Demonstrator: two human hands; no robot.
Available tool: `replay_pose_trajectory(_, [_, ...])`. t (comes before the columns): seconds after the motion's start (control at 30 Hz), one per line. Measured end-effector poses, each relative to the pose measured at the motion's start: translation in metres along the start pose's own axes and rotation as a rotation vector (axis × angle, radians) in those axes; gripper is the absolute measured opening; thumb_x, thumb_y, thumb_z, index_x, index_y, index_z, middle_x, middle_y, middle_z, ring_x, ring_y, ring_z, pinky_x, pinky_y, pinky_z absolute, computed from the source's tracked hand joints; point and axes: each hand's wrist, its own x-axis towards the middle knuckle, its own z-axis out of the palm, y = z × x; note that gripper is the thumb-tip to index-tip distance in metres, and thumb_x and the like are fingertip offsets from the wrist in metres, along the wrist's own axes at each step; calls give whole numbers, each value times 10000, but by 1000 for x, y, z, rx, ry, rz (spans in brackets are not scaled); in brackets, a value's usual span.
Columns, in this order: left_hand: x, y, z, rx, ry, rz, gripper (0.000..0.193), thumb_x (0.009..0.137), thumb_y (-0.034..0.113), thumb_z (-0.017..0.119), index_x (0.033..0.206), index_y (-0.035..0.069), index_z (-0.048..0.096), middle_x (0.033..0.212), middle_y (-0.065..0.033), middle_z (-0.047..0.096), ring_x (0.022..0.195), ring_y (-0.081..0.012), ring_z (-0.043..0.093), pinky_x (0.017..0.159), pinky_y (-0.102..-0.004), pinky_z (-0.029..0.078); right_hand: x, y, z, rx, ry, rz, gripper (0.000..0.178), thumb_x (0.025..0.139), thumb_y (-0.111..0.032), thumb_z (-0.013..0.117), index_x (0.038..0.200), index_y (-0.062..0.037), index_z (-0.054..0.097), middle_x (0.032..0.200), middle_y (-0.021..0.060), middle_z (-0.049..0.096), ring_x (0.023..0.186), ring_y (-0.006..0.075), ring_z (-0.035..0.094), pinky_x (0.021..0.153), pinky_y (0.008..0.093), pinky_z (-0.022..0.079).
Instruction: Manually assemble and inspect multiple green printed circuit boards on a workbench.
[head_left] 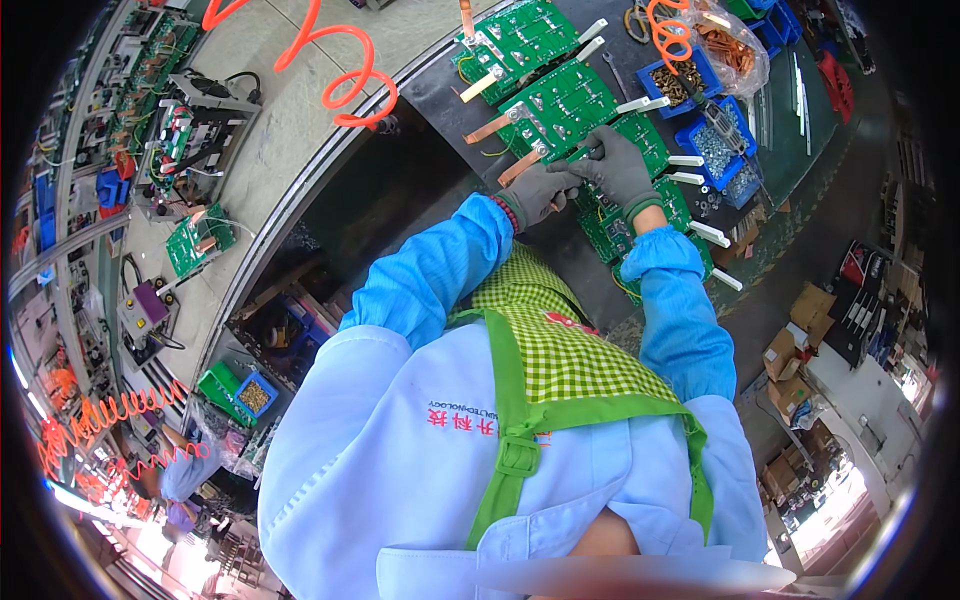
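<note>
From where I watch, nearest are the green checked apron (590, 370) and the blue sleeves (425, 270) reaching toward the dark bench (435, 105). Both gloved hands meet over the row of circuit boards: the left hand (541, 192) has its fingers bent, and the right hand (617, 172) reaches across until their fingertips come together. I cannot tell whether either one pinches a small part between them.

Closest to me, the nearer boards (612, 236) lie partly under the right hand and sleeve. Their white posts (710, 234) stick out on the right, so I count those as fitted; whether they carry copper too, I cannot see. Just beyond the hands, the middle board (562, 105) has copper strips (519, 168) on its left edge, apparently bolted down. The far board (520, 45) bears strips and posts as well. I judge these two well advanced, the work at the hands unfinished.

Beyond the boards on the right, a spanner (612, 70) and blue bins (712, 70) of loose hardware suggest more fastening remains.
</note>
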Motion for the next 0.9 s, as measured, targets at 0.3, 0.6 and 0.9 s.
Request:
replay_pose_trajectory(0.3, [-3,3,3,-31,3,-29,88,880,114,581,919,37,562,753,-26,536,590,-36,497,442,-123,386,-23,19,0,584,25,132,286,791,-189,701,965,-3,571,800,57,596,668,103,559,575,272,469])
replay_pose_trajectory(0.6, [2,-2,-6,148,-112,107,91,887,113,568,931,34,579,761,-27,536,628,-36,509,434,-141,375,-25,7,20,226,156,-149,174,846,-159,599,966,-33,596,850,134,632,764,294,626,684,378,491])
replay_pose_trajectory(0.9, [-5,5,2,11,4,-5,131,885,130,567,954,22,595,776,-42,551,612,-38,493,471,-150,365,-25,9,24,-5,116,-251,170,832,-149,603,981,-67,616,951,154,600,893,332,577,764,396,482])
